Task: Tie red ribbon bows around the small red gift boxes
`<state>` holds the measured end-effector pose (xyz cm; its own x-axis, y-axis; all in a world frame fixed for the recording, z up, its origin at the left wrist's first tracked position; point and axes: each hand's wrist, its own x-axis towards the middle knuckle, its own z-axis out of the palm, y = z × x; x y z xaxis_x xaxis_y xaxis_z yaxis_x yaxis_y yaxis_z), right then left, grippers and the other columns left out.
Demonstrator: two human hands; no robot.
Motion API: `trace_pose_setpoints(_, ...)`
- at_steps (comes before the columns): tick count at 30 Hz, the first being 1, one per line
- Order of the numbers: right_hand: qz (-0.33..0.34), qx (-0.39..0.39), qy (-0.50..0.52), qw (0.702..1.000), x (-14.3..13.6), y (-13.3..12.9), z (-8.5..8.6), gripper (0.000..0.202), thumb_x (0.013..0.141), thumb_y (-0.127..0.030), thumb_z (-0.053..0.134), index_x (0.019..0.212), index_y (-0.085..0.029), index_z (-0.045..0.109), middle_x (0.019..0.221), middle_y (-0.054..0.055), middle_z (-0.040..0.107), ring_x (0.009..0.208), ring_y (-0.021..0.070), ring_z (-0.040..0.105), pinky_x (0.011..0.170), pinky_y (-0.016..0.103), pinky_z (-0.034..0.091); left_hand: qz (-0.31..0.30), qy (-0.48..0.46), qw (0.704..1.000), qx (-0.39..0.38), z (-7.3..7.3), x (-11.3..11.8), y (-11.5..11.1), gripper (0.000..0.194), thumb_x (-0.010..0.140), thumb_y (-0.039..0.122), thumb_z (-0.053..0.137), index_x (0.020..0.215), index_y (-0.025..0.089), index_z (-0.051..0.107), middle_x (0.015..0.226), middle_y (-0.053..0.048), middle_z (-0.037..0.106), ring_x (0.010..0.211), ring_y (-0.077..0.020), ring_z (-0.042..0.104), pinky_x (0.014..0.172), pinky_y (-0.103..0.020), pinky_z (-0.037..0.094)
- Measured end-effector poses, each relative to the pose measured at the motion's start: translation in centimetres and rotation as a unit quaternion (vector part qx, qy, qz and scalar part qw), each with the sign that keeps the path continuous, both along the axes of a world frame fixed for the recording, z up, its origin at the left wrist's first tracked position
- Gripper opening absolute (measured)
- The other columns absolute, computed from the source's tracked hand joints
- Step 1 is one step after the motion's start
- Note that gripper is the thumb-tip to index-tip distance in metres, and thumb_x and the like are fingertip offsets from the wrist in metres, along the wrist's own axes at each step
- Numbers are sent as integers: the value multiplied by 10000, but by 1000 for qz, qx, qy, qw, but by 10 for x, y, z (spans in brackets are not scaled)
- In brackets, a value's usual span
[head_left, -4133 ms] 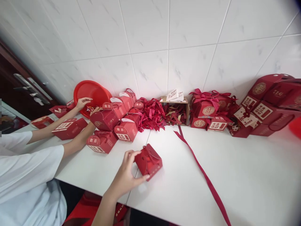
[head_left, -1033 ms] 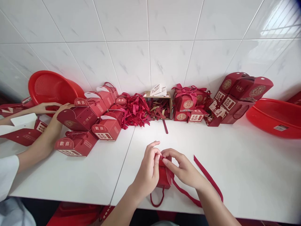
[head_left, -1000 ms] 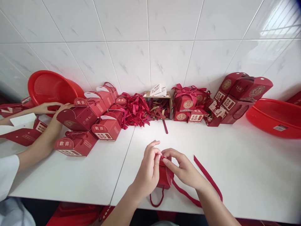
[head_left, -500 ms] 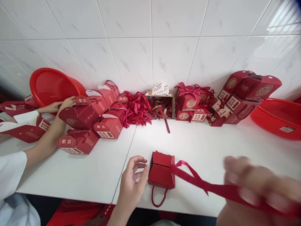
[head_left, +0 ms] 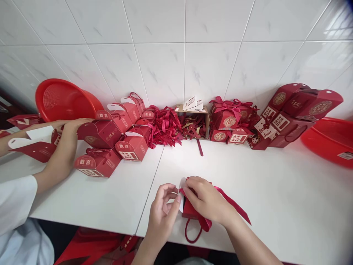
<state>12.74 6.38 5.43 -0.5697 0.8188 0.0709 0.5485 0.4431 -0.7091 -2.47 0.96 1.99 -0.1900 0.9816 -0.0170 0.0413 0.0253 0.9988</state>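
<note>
Right hand [head_left: 206, 200] pinches the ribbon [head_left: 234, 204] at the flap [head_left: 181, 207] of the box [head_left: 189, 210] on the table [head_left: 264, 184], left hand [head_left: 163, 212] half-curled beside it (any hold unclear), and too hard a tug could bend that flap!

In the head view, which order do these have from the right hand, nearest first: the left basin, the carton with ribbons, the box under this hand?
1. Box: under the right hand.
2. Carton: ahead, near the wall.
3. Left basin: far to the left.
</note>
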Motion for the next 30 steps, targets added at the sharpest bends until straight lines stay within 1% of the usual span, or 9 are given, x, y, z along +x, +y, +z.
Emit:
trace_pose_setpoints(7,9,19,-7,1000,-2,-1,2,235,948,-177,385,757,-212,517,764,4,565,765,165,519,741,315,407,-86,-37,995,-43,1,-5,13,280,895,470,496,854,198,551,792,-8,551,736,-148,537,680,-255,472)
trace_pose_setpoints(11,-11,22,31,999,3,-5,3,185,946,-218,438,847,-230,594,922,33,588,889,183,558,877,375,430,-122,20,992,-27,0,-7,19,289,897,457,482,787,195,532,730,13,499,661,-132,483,632,-237,428)
trace_pose_setpoints(14,-74,34,101,991,19,-5,-2,145,939,-296,479,962,-235,608,1156,82,554,1120,230,523,984,417,407,-95,128,987,-21,-8,-23,21,274,893,449,455,796,204,530,798,-16,552,757,-178,551,700,-278,448)
trace_pose_setpoints(16,-132,27,139,981,37,-6,-11,184,945,-355,466,998,-236,596,1212,95,530,1172,240,505,987,419,422,-51,255,965,-24,-17,-43,22,261,876,430,460,762,207,533,825,-37,579,826,-215,576,762,-319,449)
trace_pose_setpoints(20,-188,-27,144,971,72,-12,-39,236,937,-430,463,1040,-250,575,1194,82,558,1137,237,538,926,401,482,20,469,876,-105,-38,-90,19,218,808,360,492,657,211,543,791,-76,606,805,-279,581,716,-385,452)
trace_pose_setpoints(23,-203,-108,132,964,84,-21,-56,312,927,-480,461,1132,-266,559,1229,85,558,1151,253,531,800,364,540,100,533,830,-129,-44,-102,19,142,753,324,528,719,205,596,882,-127,629,878,-351,562,705,-441,448)
trace_pose_setpoints(25,-203,-153,135,958,85,-25,-61,344,928,-501,453,1160,-270,556,1238,83,564,1154,256,526,762,343,539,111,472,871,-74,-40,-93,21,172,766,351,542,827,206,610,978,-127,636,974,-349,555,807,-473,450)
trace_pose_setpoints(27,-186,-175,151,955,82,-27,-63,340,937,-506,436,1119,-253,571,1184,80,594,1105,242,545,782,338,512,60,337,939,-19,-33,-73,24,228,810,410,538,914,216,597,1042,-95,634,1040,-295,564,909,-440,438)
trace_pose_setpoints(30,-149,-203,199,947,77,-25,-65,332,942,-514,432,993,-213,562,969,55,621,885,192,571,739,313,472,-43,137,989,-20,-21,-37,28,275,850,477,521,921,214,562,989,-63,620,972,-225,601,815,-327,485)
